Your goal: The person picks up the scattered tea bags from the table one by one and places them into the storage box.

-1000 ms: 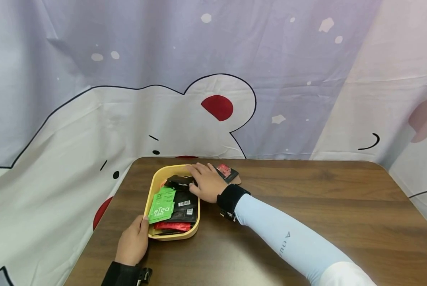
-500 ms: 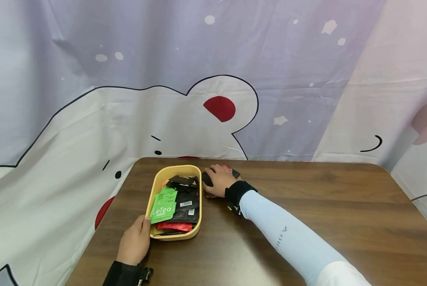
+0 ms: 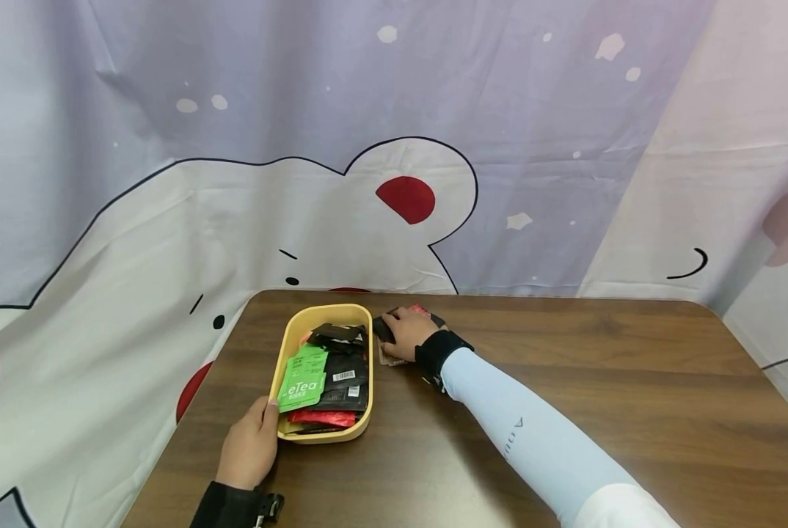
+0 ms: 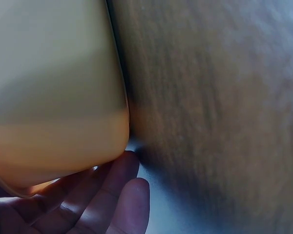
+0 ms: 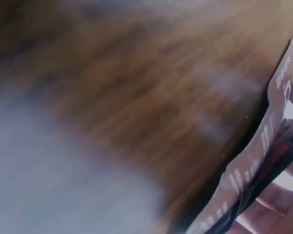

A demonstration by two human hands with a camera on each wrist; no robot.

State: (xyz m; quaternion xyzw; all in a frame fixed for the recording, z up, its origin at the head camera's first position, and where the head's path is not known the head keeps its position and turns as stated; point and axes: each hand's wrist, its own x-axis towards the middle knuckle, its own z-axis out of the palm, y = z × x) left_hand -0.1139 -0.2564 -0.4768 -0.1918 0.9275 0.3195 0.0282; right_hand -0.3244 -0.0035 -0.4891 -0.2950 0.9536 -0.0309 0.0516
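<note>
A yellow plastic basket [image 3: 328, 440] stands on the table in the head view. In it lie a green sachet marked eTea [image 3: 303, 378], black sachets [image 3: 344, 367] and a red one [image 3: 324, 418]. My left hand [image 3: 249, 447] grips the basket's near left corner, thumb at the rim; the left wrist view shows fingers against the outside of the basket wall [image 4: 58, 141]. Just right of the basket, my right hand [image 3: 409, 334] holds a black sachet [image 3: 384, 329] low over other packets. A pinkish-brown packet with white print [image 5: 254, 156] lies beneath it in the right wrist view.
Beyond my right hand, a red-and-black packet [image 3: 419, 309] pokes out of the small pile. The brown wooden table [image 3: 566, 381] extends to the right. A printed curtain [image 3: 533, 147] hangs behind its far edge.
My right hand has moved right, from over the basket's far right corner to the packets beside it, then stayed there. The left hand keeps its grip on the basket.
</note>
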